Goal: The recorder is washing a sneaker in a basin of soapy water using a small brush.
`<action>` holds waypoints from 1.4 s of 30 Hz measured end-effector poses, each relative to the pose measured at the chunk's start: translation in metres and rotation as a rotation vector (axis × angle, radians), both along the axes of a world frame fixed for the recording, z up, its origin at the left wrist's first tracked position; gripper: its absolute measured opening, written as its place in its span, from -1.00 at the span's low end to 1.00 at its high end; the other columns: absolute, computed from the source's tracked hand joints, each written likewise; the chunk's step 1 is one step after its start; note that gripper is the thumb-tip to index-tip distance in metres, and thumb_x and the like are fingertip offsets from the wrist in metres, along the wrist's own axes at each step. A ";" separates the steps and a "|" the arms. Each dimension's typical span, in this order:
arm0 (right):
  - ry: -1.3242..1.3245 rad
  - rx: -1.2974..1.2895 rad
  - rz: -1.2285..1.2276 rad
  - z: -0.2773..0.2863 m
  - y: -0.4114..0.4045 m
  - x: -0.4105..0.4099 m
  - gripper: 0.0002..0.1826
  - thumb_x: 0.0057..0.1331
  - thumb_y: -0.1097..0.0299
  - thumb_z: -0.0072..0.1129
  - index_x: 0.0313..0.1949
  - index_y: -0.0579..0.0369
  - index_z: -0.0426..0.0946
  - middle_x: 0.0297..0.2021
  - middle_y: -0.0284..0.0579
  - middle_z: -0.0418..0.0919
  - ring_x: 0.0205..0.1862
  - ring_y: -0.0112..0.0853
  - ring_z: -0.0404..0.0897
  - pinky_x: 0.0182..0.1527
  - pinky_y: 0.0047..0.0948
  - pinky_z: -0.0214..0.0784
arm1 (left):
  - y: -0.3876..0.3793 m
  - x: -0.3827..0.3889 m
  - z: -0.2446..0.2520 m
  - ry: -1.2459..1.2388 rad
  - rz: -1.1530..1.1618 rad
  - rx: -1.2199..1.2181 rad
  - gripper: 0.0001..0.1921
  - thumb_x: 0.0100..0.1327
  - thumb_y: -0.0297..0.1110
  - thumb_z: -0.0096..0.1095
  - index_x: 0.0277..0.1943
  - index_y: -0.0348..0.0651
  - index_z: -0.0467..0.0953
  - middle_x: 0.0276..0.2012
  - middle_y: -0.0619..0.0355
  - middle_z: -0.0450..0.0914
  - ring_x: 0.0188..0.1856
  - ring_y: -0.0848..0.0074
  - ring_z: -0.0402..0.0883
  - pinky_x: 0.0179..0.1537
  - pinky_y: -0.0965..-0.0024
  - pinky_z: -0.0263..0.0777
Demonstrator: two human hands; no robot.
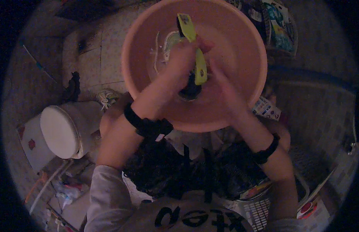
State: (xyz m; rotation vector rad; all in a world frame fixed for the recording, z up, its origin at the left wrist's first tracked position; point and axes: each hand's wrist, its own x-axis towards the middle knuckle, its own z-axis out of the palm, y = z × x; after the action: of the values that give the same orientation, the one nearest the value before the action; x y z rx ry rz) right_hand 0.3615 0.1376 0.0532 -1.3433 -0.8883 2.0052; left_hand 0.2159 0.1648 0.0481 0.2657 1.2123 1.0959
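A green brush [201, 68] with dark bristles lies across my left hand [183, 56], whose fingers close around its middle. Under that hand, inside the pinkish-orange plastic basin [256, 58], is a pale greenish shoe [171, 42], partly hidden, with loose laces [156, 53] to its left. A dark rounded part [190, 92], perhaps the shoe's opening, shows below the brush's lower end. My right hand [216, 65] is inside the basin just right of the brush, blurred by motion; its grip is unclear.
Left of the basin stands a white lidded bin [59, 132], with a laced shoe [107, 97] on the tiled floor [112, 69] nearby. A printed carton [266, 108] sits by my right knee. A white slotted basket [256, 211] is at lower right. The scene is dim.
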 end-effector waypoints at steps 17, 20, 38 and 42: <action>-0.195 0.118 -0.017 -0.006 0.031 0.008 -0.36 0.39 0.26 0.10 0.39 0.14 0.15 0.20 0.02 0.43 0.18 -0.23 0.48 0.19 -0.31 0.34 | -0.012 0.019 0.030 1.141 -0.704 0.346 -0.51 0.46 0.00 -0.14 0.09 -0.30 0.47 -0.03 -0.26 0.57 -0.06 0.08 0.63 -0.09 0.08 0.51; -0.572 0.376 0.283 -0.031 0.053 0.031 -0.36 0.34 0.20 0.16 0.34 0.18 0.25 0.22 0.11 0.44 0.23 -0.12 0.46 0.24 -0.25 0.31 | -0.022 -0.011 0.017 1.395 -0.989 0.256 -0.44 0.38 0.10 0.00 0.19 -0.21 0.43 0.03 -0.27 0.55 -0.03 -0.01 0.63 -0.11 -0.04 0.54; -0.917 0.863 0.865 0.002 0.060 0.008 -0.53 0.31 0.43 -0.02 0.23 -0.06 0.46 -0.08 0.07 0.59 -0.07 -0.03 0.58 0.01 -0.08 0.44 | -0.034 -0.020 -0.044 1.780 -1.199 0.250 -0.41 0.29 -0.33 0.04 0.40 -0.06 0.24 0.21 -0.49 0.36 0.07 -0.01 0.61 0.00 0.12 0.53; -0.899 0.763 0.624 0.001 0.072 0.015 -0.63 0.46 0.20 -0.10 0.10 0.09 0.54 -0.14 0.12 0.64 -0.14 0.00 0.63 -0.02 -0.05 0.45 | -0.029 -0.022 -0.037 1.715 -1.143 0.371 -0.43 0.29 -0.38 0.00 0.39 0.07 0.28 0.26 -0.44 0.33 -0.06 0.02 0.68 0.00 0.11 0.52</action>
State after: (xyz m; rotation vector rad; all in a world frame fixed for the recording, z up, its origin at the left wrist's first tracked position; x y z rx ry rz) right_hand 0.3768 0.2091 0.0543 -1.5607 -2.4078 1.0477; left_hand 0.1938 0.1361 0.0113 2.1717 1.7601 -0.2194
